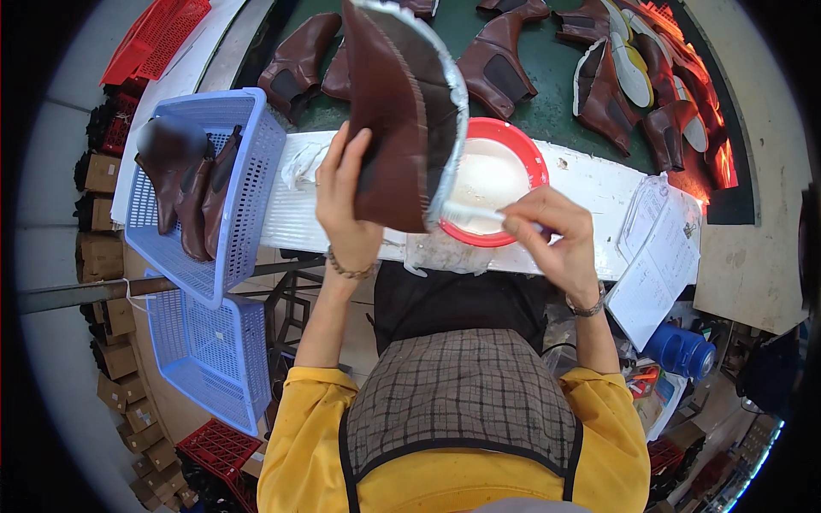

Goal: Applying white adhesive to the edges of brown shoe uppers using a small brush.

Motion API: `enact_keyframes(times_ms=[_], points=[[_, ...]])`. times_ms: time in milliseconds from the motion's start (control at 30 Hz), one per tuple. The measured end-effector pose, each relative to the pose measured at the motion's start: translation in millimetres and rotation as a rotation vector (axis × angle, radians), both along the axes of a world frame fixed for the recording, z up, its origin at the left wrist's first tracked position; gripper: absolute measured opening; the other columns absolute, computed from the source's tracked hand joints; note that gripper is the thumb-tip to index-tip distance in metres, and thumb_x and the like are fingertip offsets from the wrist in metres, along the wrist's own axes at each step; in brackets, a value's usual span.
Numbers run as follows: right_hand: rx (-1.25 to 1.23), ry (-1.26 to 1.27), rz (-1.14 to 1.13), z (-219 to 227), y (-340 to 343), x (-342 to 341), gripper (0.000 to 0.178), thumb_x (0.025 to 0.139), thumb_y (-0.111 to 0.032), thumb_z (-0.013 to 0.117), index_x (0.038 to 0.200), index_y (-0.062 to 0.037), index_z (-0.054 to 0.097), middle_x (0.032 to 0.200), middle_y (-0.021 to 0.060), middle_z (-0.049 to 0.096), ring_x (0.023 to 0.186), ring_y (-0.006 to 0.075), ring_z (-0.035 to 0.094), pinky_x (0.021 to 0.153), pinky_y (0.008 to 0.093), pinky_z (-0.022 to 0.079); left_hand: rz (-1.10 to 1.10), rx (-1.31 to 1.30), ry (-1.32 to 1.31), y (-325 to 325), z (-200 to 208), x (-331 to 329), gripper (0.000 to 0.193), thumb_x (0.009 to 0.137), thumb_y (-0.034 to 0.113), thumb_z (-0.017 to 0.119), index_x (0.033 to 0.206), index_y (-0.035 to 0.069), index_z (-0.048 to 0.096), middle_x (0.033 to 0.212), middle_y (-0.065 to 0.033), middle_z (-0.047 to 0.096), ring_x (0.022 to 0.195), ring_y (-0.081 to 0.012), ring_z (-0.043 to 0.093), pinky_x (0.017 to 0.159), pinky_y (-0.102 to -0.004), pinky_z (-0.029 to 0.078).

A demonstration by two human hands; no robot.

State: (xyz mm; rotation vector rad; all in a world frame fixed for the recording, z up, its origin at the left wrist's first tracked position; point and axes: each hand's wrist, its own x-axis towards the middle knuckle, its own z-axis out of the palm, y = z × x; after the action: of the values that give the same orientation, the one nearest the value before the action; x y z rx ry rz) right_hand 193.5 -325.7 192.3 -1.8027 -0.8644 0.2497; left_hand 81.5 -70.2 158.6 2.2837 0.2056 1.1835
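My left hand (pixel 345 192) grips a brown leather boot upper (pixel 389 128), holding it up over the white bench with its open bottom edge turned to the right. A white band runs along that edge. Pinched between the fingers of my right hand (pixel 558 229) is a brush (pixel 479 213), its pale tip touching the lower end of the white-coated edge. Behind the brush sits a red bowl (pixel 539 161) holding a creamy white liquid. The boot upper hides the bowl's left part.
Brown ankle boots (pixel 500 64) stand and lie on a green surface (pixel 547 120) beyond the bench. A blue basket (pixel 256 162) with several boot uppers is at the left, another blue basket (pixel 205 342) below it. Papers (pixel 658 248) and a blue jug (pixel 680 350) are at the right.
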Motion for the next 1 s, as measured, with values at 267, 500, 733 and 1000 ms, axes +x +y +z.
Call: enact_keyframes(times_ms=[267,500,733,1000], points=[[-0.592,-0.667,-0.123,-30.9,-14.5,62.6,0.01,0.083,-0.014,0.079,0.09,-0.0072,0.078,0.086,0.0021,0.071,0.076,0.0195,0.069,0.064,0.0302,0.053,-0.371,-1.376,0.23,77.6,-18.0,-94.0,0.009,0.079,-0.006,0.057,0.082,-0.002,0.064,0.068,-0.0073,0.06,0.047,-0.014,0.049,0.046,-0.0274,0.038],[0.101,-0.371,0.047,11.0,18.4,59.5,0.019,0.077,-0.008,0.083,0.095,-0.0109,0.079,0.089,0.0007,0.069,0.08,0.0157,0.064,0.075,0.0302,0.04,-0.469,-1.629,0.222,78.8,-40.1,-115.4,0.048,0.077,-0.006,0.063,0.124,-0.006,0.062,0.108,-0.0183,0.072,0.094,-0.0283,0.073,0.07,-0.0341,0.062],[-0.04,-0.423,-0.023,3.7,-1.1,53.9,0.019,0.076,-0.011,0.084,0.095,-0.0109,0.079,0.088,0.0006,0.068,0.079,0.0144,0.062,0.077,0.0321,0.038,-0.503,-1.498,-0.011,100.6,-95.0,-129.4,0.05,0.095,0.008,0.068,0.142,0.002,0.051,0.124,-0.0166,0.068,0.1,-0.0295,0.072,0.081,-0.0437,0.063],[0.053,-0.498,0.045,18.1,31.0,65.3,0.017,0.079,-0.012,0.083,0.096,-0.0125,0.08,0.087,-0.0006,0.069,0.08,0.0132,0.063,0.08,0.0298,0.039,-0.563,-1.806,0.321,54.9,-31.4,-90.3,0.052,0.086,-0.004,0.069,0.136,0.0,0.055,0.093,-0.0152,0.071,0.059,-0.0183,0.066,0.039,-0.0257,0.038]])
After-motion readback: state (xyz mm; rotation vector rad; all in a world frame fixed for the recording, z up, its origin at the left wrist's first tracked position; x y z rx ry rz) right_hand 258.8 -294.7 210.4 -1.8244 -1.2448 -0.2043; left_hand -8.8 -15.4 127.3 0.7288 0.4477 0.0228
